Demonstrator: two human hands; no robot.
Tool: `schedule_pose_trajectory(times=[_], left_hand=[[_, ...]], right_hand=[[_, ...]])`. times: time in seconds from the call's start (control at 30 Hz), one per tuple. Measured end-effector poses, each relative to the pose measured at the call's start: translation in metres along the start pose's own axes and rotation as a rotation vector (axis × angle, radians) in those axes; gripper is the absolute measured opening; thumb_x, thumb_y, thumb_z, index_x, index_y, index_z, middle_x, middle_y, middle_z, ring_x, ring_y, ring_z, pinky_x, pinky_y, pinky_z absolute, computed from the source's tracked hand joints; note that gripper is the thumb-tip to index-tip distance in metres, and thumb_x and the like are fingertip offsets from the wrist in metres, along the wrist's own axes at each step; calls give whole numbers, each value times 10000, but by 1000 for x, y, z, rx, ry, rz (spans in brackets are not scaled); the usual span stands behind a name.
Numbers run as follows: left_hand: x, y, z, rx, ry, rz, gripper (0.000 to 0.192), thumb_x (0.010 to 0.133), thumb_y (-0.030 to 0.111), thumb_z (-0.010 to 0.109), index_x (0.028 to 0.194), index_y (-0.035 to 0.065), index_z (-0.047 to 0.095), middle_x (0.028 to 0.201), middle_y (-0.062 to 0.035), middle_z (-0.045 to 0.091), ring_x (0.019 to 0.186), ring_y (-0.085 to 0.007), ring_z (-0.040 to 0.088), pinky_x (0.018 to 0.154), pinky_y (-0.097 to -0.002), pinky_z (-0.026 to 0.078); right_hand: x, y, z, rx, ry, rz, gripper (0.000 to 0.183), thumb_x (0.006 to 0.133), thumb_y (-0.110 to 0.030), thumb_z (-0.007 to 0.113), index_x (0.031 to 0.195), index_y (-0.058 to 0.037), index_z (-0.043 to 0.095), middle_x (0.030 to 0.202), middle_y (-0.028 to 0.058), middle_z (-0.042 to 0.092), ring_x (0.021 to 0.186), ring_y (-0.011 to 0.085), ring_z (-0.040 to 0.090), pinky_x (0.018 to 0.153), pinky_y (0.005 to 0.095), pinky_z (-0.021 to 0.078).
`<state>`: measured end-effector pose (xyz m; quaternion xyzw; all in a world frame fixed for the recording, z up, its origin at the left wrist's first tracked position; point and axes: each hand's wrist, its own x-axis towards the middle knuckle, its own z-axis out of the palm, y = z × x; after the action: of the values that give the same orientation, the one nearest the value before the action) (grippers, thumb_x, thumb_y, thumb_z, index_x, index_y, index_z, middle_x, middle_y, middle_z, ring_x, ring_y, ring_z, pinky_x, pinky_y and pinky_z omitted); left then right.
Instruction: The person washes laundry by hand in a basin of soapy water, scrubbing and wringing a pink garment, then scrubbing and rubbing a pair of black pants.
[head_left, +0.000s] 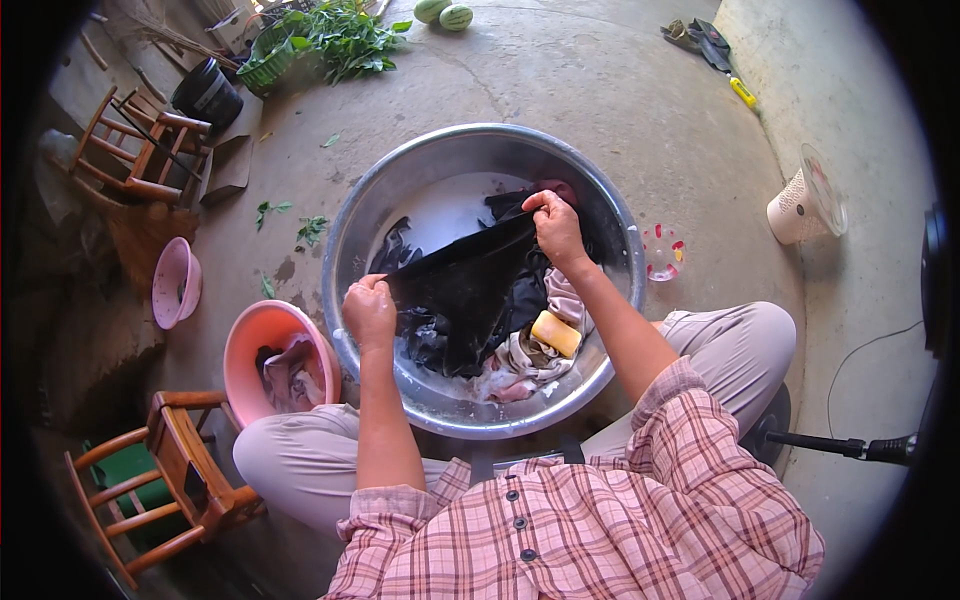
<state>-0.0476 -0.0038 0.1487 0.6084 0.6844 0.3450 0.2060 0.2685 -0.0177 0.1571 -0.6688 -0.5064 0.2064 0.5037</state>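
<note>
A black cloth garment (465, 281) is stretched between my two hands over a large metal basin (480, 429). My left hand (370, 309) grips one end near the basin's left rim. At the other end, higher and to the right, my right hand (556, 227) pinches the fabric. Whitish sudsy water (450, 206) shows at the far side of the basin. A yellow bar of soap (556, 334) rests on pale wet clothes (534, 356) at the near right inside. More dark cloth lies below the stretched garment, partly hidden by it.
Left of the basin stands a pink bucket (244, 352) with wet cloth inside, beside a wooden chair (176, 465). A smaller pink basin (178, 283) sits farther left. A perforated waste bin (799, 206) is by the right wall. Leafy greens (349, 41) and two melons (454, 17) lie at the back.
</note>
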Motion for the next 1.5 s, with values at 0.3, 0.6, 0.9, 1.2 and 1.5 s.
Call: schedule_pose_trajectory(times=[0.3,0.6,0.9,1.2,1.5], left_hand=[[5,10,-5,-1012,-398,-617,192,794,156,479,883,78,630,809,-82,667,755,-220,663,613,-368,559],[-12,11,25,-560,42,-90,257,942,220,511,1030,6,623,1012,-102,633,887,-203,623,823,-303,487],[-34,19,50,-1195,-163,-593,254,954,263,555,961,27,649,929,-97,661,833,-201,630,774,-306,507],[-59,31,70,-1342,-262,-954,383,925,353,562,1111,25,626,1114,-106,626,984,-247,614,892,-345,478],[-73,15,51,-1286,-364,-882,281,971,330,466,986,101,628,885,-45,646,751,-157,621,736,-317,507]], right_hand=[[-4,-10,2,413,-240,202,192,887,-167,535,926,-26,659,891,59,633,843,128,566,783,261,448],[-5,-25,-5,248,-954,294,442,764,-334,766,1044,-5,671,1005,85,687,811,190,661,775,300,504],[-67,-47,90,752,-337,585,105,867,-93,628,970,-99,612,829,46,638,794,206,652,753,346,519],[-68,-46,121,-362,-322,-340,301,923,-298,511,820,-68,676,834,153,667,802,321,649,714,401,510],[-111,-90,120,-190,-361,-88,373,940,-324,459,772,-74,680,784,174,658,796,338,641,727,455,493]])
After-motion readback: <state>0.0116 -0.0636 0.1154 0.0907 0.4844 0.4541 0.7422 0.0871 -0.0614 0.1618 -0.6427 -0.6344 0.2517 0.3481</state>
